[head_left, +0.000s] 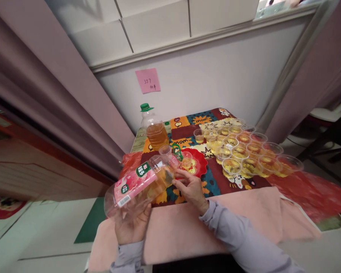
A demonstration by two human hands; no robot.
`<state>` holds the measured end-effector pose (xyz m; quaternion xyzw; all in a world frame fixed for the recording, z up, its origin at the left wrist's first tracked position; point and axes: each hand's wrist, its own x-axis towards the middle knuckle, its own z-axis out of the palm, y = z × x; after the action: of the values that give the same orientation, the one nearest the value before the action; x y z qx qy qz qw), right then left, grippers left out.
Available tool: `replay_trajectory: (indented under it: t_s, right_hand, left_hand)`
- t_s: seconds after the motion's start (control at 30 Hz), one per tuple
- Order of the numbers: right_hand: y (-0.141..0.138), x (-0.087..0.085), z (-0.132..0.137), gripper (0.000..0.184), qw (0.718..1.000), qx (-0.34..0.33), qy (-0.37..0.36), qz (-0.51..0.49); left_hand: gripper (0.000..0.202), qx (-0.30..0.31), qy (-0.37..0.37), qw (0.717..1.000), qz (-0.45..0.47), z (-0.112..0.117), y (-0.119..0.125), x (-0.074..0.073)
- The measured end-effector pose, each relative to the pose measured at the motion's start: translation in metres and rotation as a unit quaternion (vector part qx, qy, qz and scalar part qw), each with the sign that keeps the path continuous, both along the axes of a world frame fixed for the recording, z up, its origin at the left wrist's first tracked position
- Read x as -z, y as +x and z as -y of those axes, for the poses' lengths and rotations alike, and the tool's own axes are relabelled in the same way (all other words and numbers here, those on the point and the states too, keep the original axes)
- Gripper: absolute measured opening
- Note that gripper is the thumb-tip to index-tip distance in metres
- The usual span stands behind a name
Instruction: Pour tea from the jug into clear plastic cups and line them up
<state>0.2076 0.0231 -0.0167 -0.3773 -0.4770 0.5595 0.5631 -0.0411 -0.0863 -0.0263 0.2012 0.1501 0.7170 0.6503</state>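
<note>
A large clear plastic bottle [135, 182] with a pink label lies tilted, its neck lower and pointing right toward a small clear cup [188, 159]. That cup stands on a red scalloped plate [202, 167]. Under the bottle's base end, my left hand [134, 225] holds it from below, palm up, partly seen through the plastic. My right hand [191, 189] grips the bottle near its neck, thumb and fingers drawn together there. A little pale amber liquid shows in the neck end. A green ring handle [177, 151] sits by the mouth.
A second bottle [157, 133] with amber liquid and a green cap stands behind on the left. Several cups [240, 152] of yellow liquid crowd the table's right side. A patterned cloth [184, 132] and a pink cloth [187, 231] cover the table; red plastic sheeting [312, 193] hangs right.
</note>
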Motion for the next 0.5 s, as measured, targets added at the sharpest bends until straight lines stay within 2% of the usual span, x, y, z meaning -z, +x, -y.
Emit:
replay_trajectory:
  t_s: [0.1, 0.23, 0.37, 0.5]
  right_hand:
    - [0.003, 0.001, -0.002, 0.055, 1.0, 0.014, 0.015, -0.002]
    - [0.014, -0.005, -0.004, 0.045, 0.999, 0.045, 0.022, 0.007]
    - [0.041, -0.024, -0.01, 0.04, 0.994, 0.068, 0.059, 0.069]
    - [0.077, -0.05, -0.034, 0.036, 0.969, 0.081, 0.131, 0.194]
  left_hand:
    - [0.044, 0.007, 0.032, 0.999, 0.001, -0.003, 0.006, 0.012]
    - [0.05, 0.012, 0.075, 0.996, 0.035, -0.006, 0.006, 0.019]
    - [0.054, 0.004, 0.075, 0.995, 0.067, -0.006, -0.005, 0.029]
    - [0.078, -0.018, 0.052, 0.992, 0.114, -0.007, -0.015, 0.04]
